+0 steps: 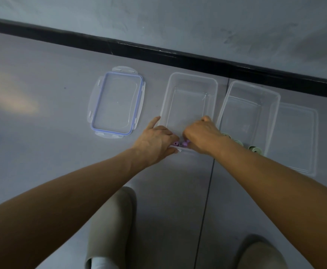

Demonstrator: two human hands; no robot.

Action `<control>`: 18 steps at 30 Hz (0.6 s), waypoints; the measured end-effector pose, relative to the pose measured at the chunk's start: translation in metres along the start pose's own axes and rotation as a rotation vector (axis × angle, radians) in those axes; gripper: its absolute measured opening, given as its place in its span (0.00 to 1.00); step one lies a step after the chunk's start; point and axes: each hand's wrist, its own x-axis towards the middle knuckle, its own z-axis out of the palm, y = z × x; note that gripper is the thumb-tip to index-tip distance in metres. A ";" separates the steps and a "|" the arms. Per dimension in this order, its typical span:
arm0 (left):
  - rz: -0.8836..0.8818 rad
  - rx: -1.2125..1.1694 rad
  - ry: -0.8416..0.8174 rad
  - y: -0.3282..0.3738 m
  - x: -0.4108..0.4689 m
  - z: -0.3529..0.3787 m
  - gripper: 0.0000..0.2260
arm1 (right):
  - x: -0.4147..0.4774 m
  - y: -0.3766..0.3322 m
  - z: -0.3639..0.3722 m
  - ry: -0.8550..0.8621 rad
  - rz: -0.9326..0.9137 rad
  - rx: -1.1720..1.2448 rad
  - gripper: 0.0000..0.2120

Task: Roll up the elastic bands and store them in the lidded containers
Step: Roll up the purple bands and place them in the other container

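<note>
Here the left grip (156, 140) curls round a small purple roll (176, 143) of rubbery band, forefinger straight. Just right of it, the right grip (201, 136) pinches a purple piece (185, 143); whether the two join cannot be told. Both grips sit at the near rim of a clear rectangular plastic container (189, 88) on the smooth grey floor (42, 117). Right of the right grip, a second clear container (252, 98) holds coiled pale-green bands (255, 149). Left of the left grip lies a flat lid (116, 101) with a bluish seal.
</note>
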 end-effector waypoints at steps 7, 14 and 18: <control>-0.056 -0.038 0.023 0.002 0.000 -0.005 0.25 | -0.006 0.007 0.001 0.101 -0.002 0.172 0.12; -0.183 -0.152 0.126 0.012 0.013 -0.005 0.12 | -0.027 0.014 0.006 0.270 -0.015 0.379 0.07; -0.180 -0.155 0.163 0.020 0.015 0.001 0.08 | -0.033 0.016 0.007 0.247 -0.042 0.380 0.07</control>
